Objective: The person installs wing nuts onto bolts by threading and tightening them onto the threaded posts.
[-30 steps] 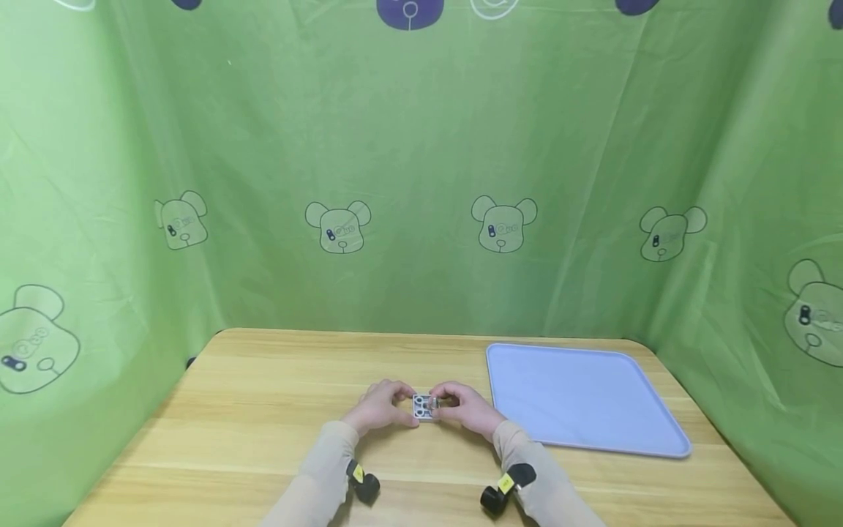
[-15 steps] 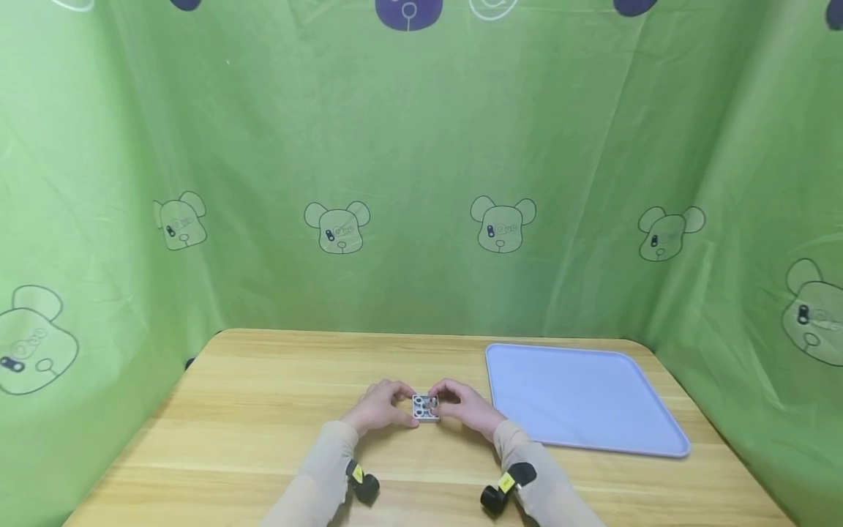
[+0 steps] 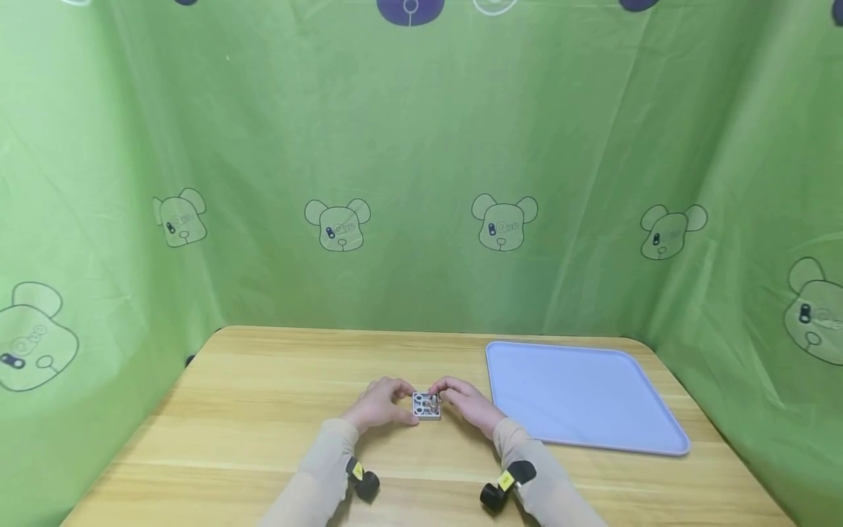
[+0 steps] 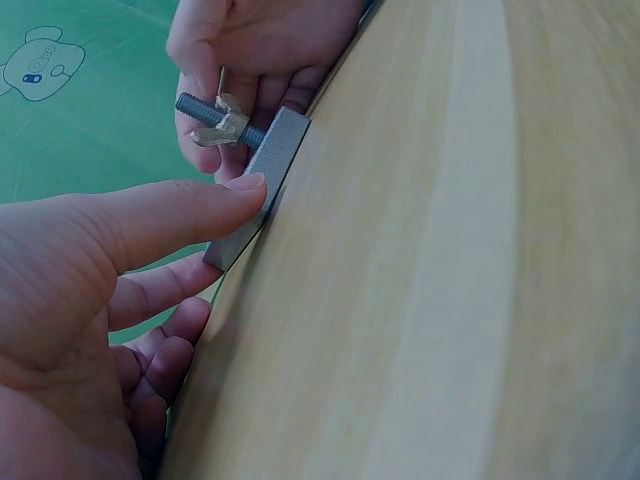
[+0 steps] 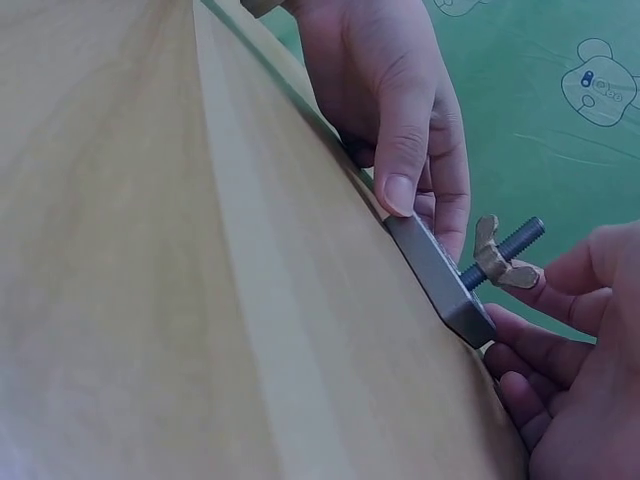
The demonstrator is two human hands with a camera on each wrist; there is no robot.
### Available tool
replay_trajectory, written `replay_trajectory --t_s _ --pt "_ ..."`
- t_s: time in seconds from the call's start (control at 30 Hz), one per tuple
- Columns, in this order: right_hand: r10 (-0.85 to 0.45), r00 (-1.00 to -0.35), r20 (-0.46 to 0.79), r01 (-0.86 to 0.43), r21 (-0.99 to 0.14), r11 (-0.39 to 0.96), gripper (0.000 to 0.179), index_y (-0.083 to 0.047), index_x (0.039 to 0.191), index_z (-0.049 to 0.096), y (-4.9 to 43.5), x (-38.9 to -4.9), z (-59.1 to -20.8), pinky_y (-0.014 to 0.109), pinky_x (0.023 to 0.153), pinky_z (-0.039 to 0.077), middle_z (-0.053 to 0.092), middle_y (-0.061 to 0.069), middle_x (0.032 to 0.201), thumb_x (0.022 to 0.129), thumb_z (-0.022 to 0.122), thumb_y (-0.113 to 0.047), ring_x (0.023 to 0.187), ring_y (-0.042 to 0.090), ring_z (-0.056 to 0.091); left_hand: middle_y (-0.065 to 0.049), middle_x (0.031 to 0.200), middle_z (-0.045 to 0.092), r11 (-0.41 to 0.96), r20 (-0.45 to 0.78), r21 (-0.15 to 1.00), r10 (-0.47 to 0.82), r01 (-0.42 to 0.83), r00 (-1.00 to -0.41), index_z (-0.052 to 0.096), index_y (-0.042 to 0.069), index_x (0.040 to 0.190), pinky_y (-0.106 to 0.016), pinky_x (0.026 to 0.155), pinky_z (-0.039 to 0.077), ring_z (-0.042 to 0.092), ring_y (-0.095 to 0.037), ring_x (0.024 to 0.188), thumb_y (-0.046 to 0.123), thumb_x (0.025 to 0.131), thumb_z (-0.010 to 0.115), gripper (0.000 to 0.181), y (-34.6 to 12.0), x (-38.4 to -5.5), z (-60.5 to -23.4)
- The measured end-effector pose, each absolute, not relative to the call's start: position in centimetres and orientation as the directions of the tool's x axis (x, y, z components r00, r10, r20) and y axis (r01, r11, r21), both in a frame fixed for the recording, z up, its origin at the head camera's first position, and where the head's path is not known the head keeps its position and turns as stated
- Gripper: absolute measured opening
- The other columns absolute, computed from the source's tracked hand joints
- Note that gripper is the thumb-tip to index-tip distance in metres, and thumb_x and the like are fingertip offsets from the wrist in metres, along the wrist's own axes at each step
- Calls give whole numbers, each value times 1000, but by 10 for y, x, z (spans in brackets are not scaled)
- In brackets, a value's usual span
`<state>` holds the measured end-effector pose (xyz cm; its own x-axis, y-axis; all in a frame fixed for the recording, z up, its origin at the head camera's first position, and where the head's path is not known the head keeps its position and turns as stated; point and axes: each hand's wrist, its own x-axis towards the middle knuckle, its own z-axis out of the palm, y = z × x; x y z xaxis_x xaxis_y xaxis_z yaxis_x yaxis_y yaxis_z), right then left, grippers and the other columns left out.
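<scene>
A small square grey metal block [image 3: 426, 416] with ringed holes rests on the wooden table. From its right part a threaded bolt [image 5: 522, 238] sticks up, carrying a brass-coloured wing nut [image 5: 490, 258] partway along its thread. My left hand [image 3: 380, 405] grips the block's left side, thumb on the near edge and fingers at the far edge. My right hand [image 3: 469, 402] is curled beside the bolt, thumb and index fingertips at one wing of the nut. Its other fingers sit by the block's right end in the right wrist view.
A pale blue rectangular tray [image 3: 586, 399] lies on the right of the wooden table [image 3: 276, 366], just past my right hand. Green curtain [image 3: 421, 278] with bear-head prints surrounds the table's back and sides.
My right fingertips have shifted slightly to the right, showing more of the bolt and wing nut. My left hand and the block stay in place.
</scene>
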<state>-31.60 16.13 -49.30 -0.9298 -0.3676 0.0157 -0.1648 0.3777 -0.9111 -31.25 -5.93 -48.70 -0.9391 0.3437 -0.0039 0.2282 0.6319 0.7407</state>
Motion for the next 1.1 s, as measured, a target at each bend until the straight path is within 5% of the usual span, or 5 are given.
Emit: replay_trajectory --t_s 0.5,0.83,1.1 --pt "-448 -891 72 -248 -904 349 31 -5 117 63 163 -318 -498 45 105 39 63 15 122 86 65 -11 116 25 55 -4 109 60 631 2 739 349 237 -937 67 18 113 -46 89 39 48 -21 100 31 66 85 52 -60 -313 -485" --pt "-444 -893 77 -256 -898 358 20 -2 102 66 163 -316 -496 55 107 38 62 17 125 83 68 -9 120 32 54 -4 109 59 624 -2 747 348 230 -937 67 18 112 -45 89 39 47 -21 100 30 66 85 51 -60 -314 -487" --pt "-411 -908 81 -251 -891 379 22 0 98 64 159 -314 -495 46 101 41 63 18 120 82 73 -11 110 26 57 -3 108 59 627 -1 743 351 235 -936 67 19 113 -46 89 40 48 -20 101 31 65 86 53 -60 -315 -490"
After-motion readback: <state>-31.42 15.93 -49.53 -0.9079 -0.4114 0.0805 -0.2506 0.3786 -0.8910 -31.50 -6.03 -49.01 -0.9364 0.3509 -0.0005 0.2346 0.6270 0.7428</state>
